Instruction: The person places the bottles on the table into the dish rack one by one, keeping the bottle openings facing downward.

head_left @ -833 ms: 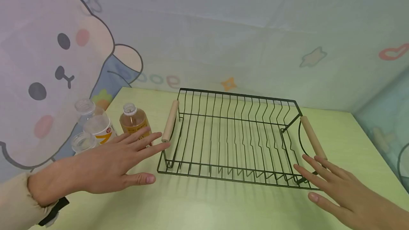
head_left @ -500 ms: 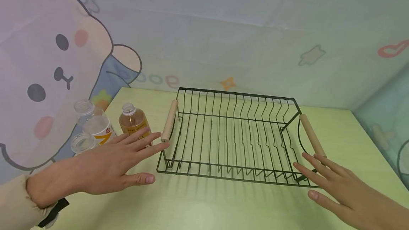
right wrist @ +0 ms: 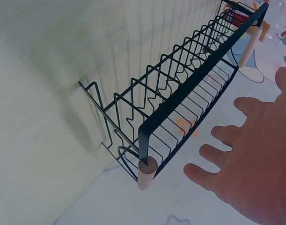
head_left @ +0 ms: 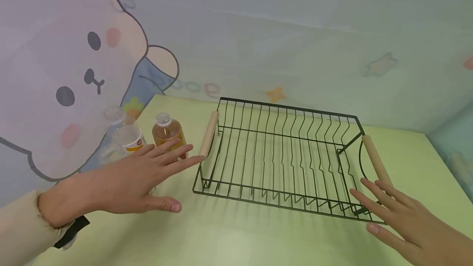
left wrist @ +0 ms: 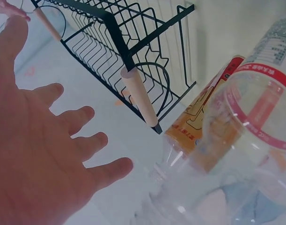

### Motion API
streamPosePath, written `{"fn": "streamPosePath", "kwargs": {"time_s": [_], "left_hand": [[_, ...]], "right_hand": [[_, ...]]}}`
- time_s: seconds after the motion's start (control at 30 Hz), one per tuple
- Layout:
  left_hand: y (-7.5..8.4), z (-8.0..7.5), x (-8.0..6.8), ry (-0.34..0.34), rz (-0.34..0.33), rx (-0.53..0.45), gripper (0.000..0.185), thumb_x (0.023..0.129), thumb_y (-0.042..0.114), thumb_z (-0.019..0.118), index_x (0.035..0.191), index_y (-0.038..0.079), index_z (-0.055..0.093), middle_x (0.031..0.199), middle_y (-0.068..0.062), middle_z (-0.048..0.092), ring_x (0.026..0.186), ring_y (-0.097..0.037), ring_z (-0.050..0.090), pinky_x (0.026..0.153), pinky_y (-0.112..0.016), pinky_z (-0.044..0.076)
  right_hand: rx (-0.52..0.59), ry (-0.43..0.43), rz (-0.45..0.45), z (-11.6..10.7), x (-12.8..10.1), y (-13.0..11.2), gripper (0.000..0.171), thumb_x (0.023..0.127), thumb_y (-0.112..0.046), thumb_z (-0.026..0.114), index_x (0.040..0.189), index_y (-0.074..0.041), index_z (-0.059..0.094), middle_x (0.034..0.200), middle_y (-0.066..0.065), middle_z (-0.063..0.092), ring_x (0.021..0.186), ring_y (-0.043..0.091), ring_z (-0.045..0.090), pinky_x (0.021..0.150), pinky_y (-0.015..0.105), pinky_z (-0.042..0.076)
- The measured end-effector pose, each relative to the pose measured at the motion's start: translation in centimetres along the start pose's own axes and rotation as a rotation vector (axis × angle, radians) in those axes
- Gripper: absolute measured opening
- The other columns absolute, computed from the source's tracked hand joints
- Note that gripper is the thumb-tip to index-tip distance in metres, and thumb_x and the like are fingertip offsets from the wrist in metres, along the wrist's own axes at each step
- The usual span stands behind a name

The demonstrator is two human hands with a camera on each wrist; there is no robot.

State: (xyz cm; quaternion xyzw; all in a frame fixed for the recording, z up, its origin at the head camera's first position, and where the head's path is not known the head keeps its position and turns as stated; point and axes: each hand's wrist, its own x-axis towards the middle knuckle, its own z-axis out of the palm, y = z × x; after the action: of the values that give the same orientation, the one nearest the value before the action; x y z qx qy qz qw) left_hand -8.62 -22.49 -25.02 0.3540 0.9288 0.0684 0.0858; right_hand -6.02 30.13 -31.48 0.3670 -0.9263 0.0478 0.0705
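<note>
Table (head_left: 236,239): under rack (head_left: 282,163) | Rack: between hands; could skid if bumped from one side | Left hand (head_left: 129,180): near rack's left end, fingers spread, nothing held | Right hand (head_left: 410,221): near rack's right end, likewise | Bottles (head_left: 166,128): left of rack; could topple if left hand swings outward

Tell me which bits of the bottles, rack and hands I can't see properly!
Head view, amber bottle: lower part hidden behind the left hand.
Head view, right wooden handle: near end hidden behind fingers of the right hand.
Head view, right arm: cut off by the picture's edge.
Left wrist view, printed label: writing too small and blurred.
</note>
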Motion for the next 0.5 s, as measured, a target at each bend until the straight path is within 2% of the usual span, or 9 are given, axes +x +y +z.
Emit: {"fn": "streamPosePath", "kwargs": {"time_s": [0.13, 0.2, 0.27, 0.3, 0.37, 0.43, 0.5], "left_hand": [[0.0, -0.3, -0.1, 0.018, -0.028, 0.009, 0.085, 0.083, 0.074, 0.044, 0.154, 0.035, 0.016, 0.160, -0.001, 0.016, 0.148, -0.029, 0.003, 0.108, -0.067, 0.017], [-0.1, -0.6, 0.1, 0.034, -0.032, 0.025, 0.087, 0.082, 0.074, 0.045, 0.154, 0.035, 0.016, 0.161, 0.001, 0.012, 0.148, -0.029, 0.003, 0.110, -0.065, 0.013], [-0.2, -0.9, 0.2, 0.057, -0.040, 0.038, 0.088, 0.082, 0.074, 0.047, 0.154, 0.035, 0.016, 0.161, 0.003, 0.011, 0.148, -0.029, 0.002, 0.112, -0.063, 0.007], [-0.3, -1.0, 0.1, 0.071, -0.048, 0.048, 0.088, 0.081, 0.074, 0.047, 0.154, 0.035, 0.016, 0.161, 0.003, 0.011, 0.148, -0.029, 0.002, 0.113, -0.062, 0.005], [-0.5, -1.3, -0.1, 0.091, -0.067, 0.063, 0.090, 0.080, 0.075, 0.049, 0.154, 0.036, 0.015, 0.161, 0.003, 0.010, 0.148, -0.029, -0.001, 0.113, -0.062, 0.001], [-0.9, -1.5, -0.4, 0.114, -0.079, 0.072, 0.092, 0.079, 0.074, 0.052, 0.154, 0.037, 0.014, 0.161, 0.002, 0.013, 0.148, -0.029, -0.004, 0.112, -0.064, 0.001], [-1.3, -1.7, -0.7, 0.131, -0.087, 0.094, 0.094, 0.078, 0.072, 0.056, 0.154, 0.036, 0.014, 0.161, 0.000, 0.015, 0.148, -0.028, -0.005, 0.110, -0.066, 0.005]], "right_hand": [[0.006, 0.054, -0.063, 0.6, -0.1, 1.0, 0.067, 0.087, -0.025, 0.067, 0.148, -0.020, 0.040, 0.160, -0.005, 0.012, 0.147, 0.006, 0.003, 0.111, 0.012, -0.003], [0.002, 0.086, -0.059, 1.0, -0.7, 1.3, 0.065, 0.087, -0.025, 0.067, 0.147, -0.019, 0.042, 0.160, -0.006, 0.014, 0.146, 0.006, 0.004, 0.110, 0.010, -0.002], [-0.015, 0.101, -0.030, 1.4, -1.3, 1.6, 0.065, 0.087, -0.025, 0.067, 0.147, -0.020, 0.042, 0.160, -0.008, 0.014, 0.145, 0.004, 0.003, 0.113, 0.024, 0.015], [-0.024, 0.104, -0.014, 1.6, -1.5, 1.7, 0.066, 0.086, -0.026, 0.068, 0.147, -0.021, 0.042, 0.159, -0.009, 0.014, 0.145, 0.002, 0.003, 0.110, 0.034, 0.025], [-0.040, 0.094, 0.025, 1.9, -1.9, 2.0, 0.068, 0.085, -0.026, 0.070, 0.147, -0.023, 0.041, 0.159, -0.012, 0.013, 0.143, -0.002, 0.001, 0.094, 0.045, 0.041], [-0.059, 0.078, 0.048, 2.2, -2.1, 2.2, 0.071, 0.083, -0.027, 0.071, 0.147, -0.025, 0.040, 0.159, -0.014, 0.012, 0.142, -0.005, -0.001, 0.073, 0.048, 0.046], [-0.077, 0.070, 0.057, 2.3, -2.2, 2.3, 0.073, 0.082, -0.028, 0.073, 0.147, -0.025, 0.041, 0.158, -0.015, 0.011, 0.141, -0.007, -0.002, 0.066, 0.052, 0.048]]}}
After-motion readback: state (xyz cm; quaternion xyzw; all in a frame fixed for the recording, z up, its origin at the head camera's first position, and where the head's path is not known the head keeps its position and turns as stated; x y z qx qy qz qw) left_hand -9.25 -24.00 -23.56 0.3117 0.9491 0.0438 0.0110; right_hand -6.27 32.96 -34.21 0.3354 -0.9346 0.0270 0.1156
